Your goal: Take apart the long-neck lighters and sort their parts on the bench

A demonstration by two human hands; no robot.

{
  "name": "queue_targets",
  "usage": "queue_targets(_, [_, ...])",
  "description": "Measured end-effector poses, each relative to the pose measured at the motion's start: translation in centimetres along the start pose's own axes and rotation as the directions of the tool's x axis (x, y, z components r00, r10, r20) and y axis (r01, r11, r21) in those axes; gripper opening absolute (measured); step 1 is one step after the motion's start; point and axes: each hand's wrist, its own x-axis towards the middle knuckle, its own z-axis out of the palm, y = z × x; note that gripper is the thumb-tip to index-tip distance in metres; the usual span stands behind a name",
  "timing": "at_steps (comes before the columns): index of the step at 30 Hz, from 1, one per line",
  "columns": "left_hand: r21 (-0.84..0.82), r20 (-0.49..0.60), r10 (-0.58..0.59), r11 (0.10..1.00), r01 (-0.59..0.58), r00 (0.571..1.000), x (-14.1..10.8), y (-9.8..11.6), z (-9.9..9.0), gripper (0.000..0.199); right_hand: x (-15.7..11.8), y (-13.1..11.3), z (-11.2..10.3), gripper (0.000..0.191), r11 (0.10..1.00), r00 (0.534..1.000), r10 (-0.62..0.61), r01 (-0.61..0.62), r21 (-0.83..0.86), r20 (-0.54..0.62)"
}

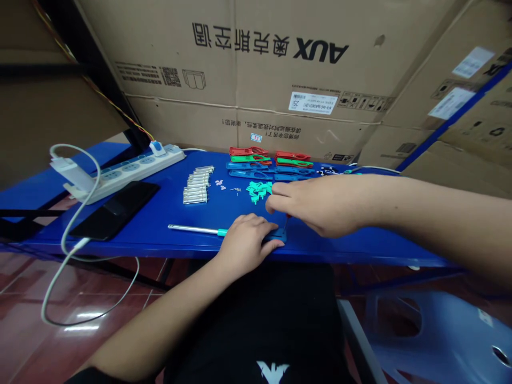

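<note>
the left hand [245, 246] lay closed over a blue plastic clip [277, 234]; the right hand [316, 207] pinched a thin red rod [286, 217], its tip hidden, just beside teal plastic parts [258, 191].

This is a warehouse storeroom doubling as a small assembly spot: large brown cardboard AUX cartons [256, 64] are standing stacked against the far side, a black metal shelving rack [96, 69] is rising at left, and a blue-topped work table [360, 248] is standing on glossy red floor tiles [24, 288], with rows of red, green and blue plastic parts [268, 165] lying across it.
</note>
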Motion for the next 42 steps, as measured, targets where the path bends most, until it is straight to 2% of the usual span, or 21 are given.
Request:
queue_targets(3, [0.009, 0.0, 0.005, 1.0, -0.005, 1.0, 0.0, 0.0, 0.0, 0.034, 0.2, 0.1, -0.3, 0.034, 0.999, 0.997, -0.034, 0.034, -0.008, 0.068])
queue_targets(5, [0.016, 0.008, 0.01, 1.0, -0.011, 1.0, 0.0, 0.0, 0.0, 0.034, 0.4, 0.1, -0.3, 0.017, 1.0, 0.997, -0.018, 0.019, -0.012, 0.073])
queue_targets(6, [0.023, 0.012, 0.013, 1.0, -0.013, 1.0, 0.0, 0.0, 0.1, 0.034, 0.5, 0.0, -0.2, 0.015, 1.0, 0.998, 0.002, -0.001, -0.016, 0.059])
queue_targets(9, [0.05, 0.015, 0.014, 0.999, -0.015, 1.0, -0.1, -0.1, 0.1, 0.035, 0.5, 0.0, 0.4, 0.033, 0.994, 0.993, 0.11, -0.111, -0.024, -0.034])
queue_targets(11, [0.05, 0.012, 0.014, 0.999, -0.014, 1.0, -0.1, 0.0, 0.0, 0.035, 0.2, 0.3, 0.6, 0.032, 0.988, 0.985, 0.151, -0.151, 0.006, -0.081])
queue_targets(17, [0.021, 0.007, 0.015, 1.0, -0.016, 1.0, 0.0, 0.1, 0.0, 0.035, 0.0, 1.1, 0.4, 0.02, 0.989, 0.991, 0.136, -0.136, 0.051, 0.01])
queue_targets(23, [0.069, -0.002, 0.021, 0.997, -0.021, 1.0, -0.1, 0.0, 0.1, 0.035, 0.2, 0.1, 0.3, 0.049, 0.966, 0.971, 0.238, -0.241, -0.098, -0.041])
queue_targets(26, [0.041, 0.002, 0.016, 0.999, -0.016, 1.0, -0.1, 0.0, 0.0, 0.035, -0.1, 0.2, 0.4, 0.039, 0.98, 0.98, 0.186, -0.19, -0.058, -0.076])
queue_targets(29, [0.02, 0.004, 0.009, 1.0, -0.009, 1.0, -0.1, 0.1, 0.0, 0.035, -0.3, 0.8, 0.4, 0.026, 0.992, 0.991, 0.128, -0.127, 0.027, -0.03])
queue_targets(31, [0.021, 0.002, 0.011, 1.0, -0.011, 1.0, 0.0, 0.0, 0.0, 0.036, -0.2, 1.0, 0.4, 0.023, 0.988, 0.988, 0.151, -0.151, 0.035, 0.004])
queue_targets(33, [0.028, 0.0, 0.018, 0.999, -0.018, 1.0, 0.0, 0.0, 0.0, 0.036, 0.0, 0.9, 0.2, 0.025, 0.981, 0.981, 0.196, -0.196, -0.016, 0.001])
queue_targets(38, [0.048, -0.004, 0.027, 0.998, -0.027, 1.0, -0.1, -0.1, 0.0, 0.035, 0.2, -0.1, 0.0, 0.05, 0.963, 0.971, 0.236, -0.237, -0.127, -0.027])
queue_targets(42, [0.024, -0.004, 0.022, 0.999, -0.022, 1.0, -0.1, 0.0, 0.1, 0.035, -0.4, 0.0, 0.0, 0.043, 0.96, 0.964, 0.261, -0.265, -0.088, -0.061])
